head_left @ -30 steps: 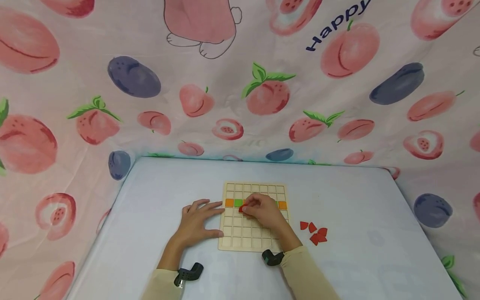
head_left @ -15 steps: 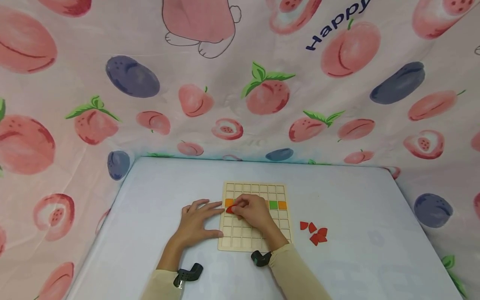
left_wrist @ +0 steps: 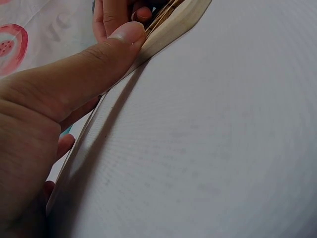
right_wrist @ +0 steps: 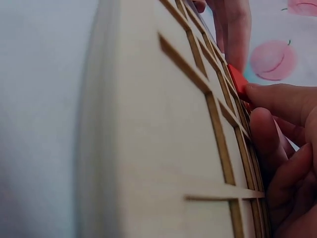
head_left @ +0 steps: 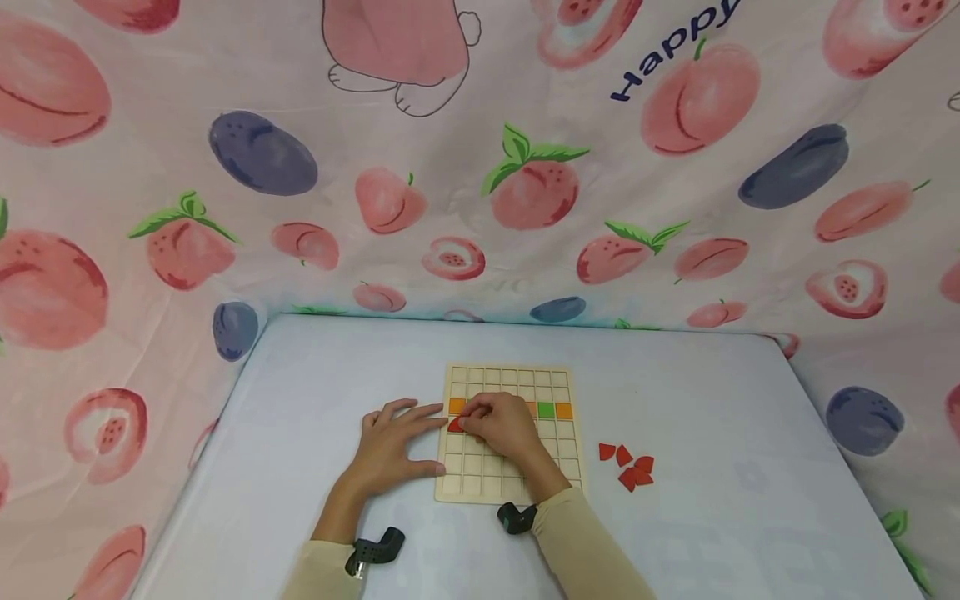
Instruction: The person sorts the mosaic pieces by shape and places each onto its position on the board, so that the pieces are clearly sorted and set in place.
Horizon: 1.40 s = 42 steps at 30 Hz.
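A wooden grid board (head_left: 483, 483) lies on the table, with a row of coloured square tiles across it. An orange tile (head_left: 457, 406) starts this row at the left; a green tile (head_left: 546, 410) is near its right end. My right hand (head_left: 506, 427) covers the tiles between. It pinches a red curved-edged piece (right_wrist: 237, 81) between thumb and finger, over the leftmost cell just below the orange tile. Spread fingers of my left hand (head_left: 390, 450) lie along the board's left side. In the left wrist view its thumb (left_wrist: 99, 62) touches the board edge.
Several loose red pieces (head_left: 636, 475) lie on the white table (head_left: 735, 400) to the right of the board. A fruit-print cloth (head_left: 465, 200) hangs behind the table. Each wrist wears a black camera mount.
My right hand has moved left across the board with the red piece, then slightly down to the leftmost cell. The green tile near the right end is now uncovered. My left hand stays put.
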Available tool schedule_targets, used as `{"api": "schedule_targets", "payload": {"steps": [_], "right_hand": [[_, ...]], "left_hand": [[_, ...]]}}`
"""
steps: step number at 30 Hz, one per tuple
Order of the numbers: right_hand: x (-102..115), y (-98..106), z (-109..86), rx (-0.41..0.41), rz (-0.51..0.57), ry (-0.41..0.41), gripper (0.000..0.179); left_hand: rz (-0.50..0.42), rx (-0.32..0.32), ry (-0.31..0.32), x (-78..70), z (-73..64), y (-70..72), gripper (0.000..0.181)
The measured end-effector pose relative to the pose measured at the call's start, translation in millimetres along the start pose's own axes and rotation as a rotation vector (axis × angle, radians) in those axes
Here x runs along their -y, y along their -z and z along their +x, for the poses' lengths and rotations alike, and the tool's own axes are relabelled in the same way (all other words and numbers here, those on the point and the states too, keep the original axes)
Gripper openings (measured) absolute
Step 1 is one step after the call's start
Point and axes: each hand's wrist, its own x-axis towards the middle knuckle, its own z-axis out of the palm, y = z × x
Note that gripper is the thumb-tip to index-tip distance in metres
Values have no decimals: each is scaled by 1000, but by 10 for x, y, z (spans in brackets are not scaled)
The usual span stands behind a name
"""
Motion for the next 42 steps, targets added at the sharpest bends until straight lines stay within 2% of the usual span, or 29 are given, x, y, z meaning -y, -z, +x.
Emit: {"api": "schedule_targets", "payload": {"steps": [7,20,42], "right_hand": [[11,-8,-9,-25,-66,20,8],[-17,11,-2,-9,-60,40,17],[1,52,-13,25,-43,3,17]], "left_hand": [[13,-1,1,10,-1,-5,71],[0,-1,4,-5,-6,9,72],[4,5,2,13,7,-13,73]]}}
